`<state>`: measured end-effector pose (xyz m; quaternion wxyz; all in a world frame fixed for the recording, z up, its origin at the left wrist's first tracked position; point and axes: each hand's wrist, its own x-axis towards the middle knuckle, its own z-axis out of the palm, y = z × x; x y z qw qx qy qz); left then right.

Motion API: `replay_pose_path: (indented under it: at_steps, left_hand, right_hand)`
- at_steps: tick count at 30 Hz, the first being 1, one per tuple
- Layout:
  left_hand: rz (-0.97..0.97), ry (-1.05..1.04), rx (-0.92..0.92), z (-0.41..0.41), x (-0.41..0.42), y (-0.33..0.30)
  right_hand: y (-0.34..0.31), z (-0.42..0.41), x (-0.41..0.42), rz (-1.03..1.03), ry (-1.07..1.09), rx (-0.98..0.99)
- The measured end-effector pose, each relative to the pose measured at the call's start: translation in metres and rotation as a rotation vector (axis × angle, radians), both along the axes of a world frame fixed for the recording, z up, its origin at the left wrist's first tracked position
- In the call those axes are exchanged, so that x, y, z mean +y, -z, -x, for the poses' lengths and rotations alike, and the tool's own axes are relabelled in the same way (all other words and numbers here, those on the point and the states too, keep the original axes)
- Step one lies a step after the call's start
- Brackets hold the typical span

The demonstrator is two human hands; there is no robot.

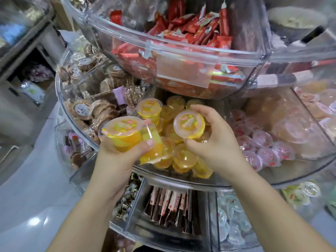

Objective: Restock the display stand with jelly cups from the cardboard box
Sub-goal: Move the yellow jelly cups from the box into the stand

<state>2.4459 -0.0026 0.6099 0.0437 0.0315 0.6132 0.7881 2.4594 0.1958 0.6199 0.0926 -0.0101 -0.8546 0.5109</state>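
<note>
Clear display stand (181, 180), hands (118, 157) perhaps gripping jelly cups (123, 133).

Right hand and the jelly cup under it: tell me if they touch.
Touching. The head view shows the right hand with fingers curled round the rim of the jelly cup.

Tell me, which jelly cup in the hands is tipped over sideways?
The second cup in the left hand, squeezed beside the upright one. It lies tilted, lid pointing down toward the bin, while the right hand's cup shows its lid on top.
</note>
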Motion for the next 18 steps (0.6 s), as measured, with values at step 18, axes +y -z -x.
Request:
replay_pose_path:
  at_steps: [18]
  left_hand:
    - [0.07, 0.124, -0.009, 0.022, -0.017, 0.013]
  right_hand:
    - [0.016, 0.034, -0.017, -0.107, 0.1, -0.023]
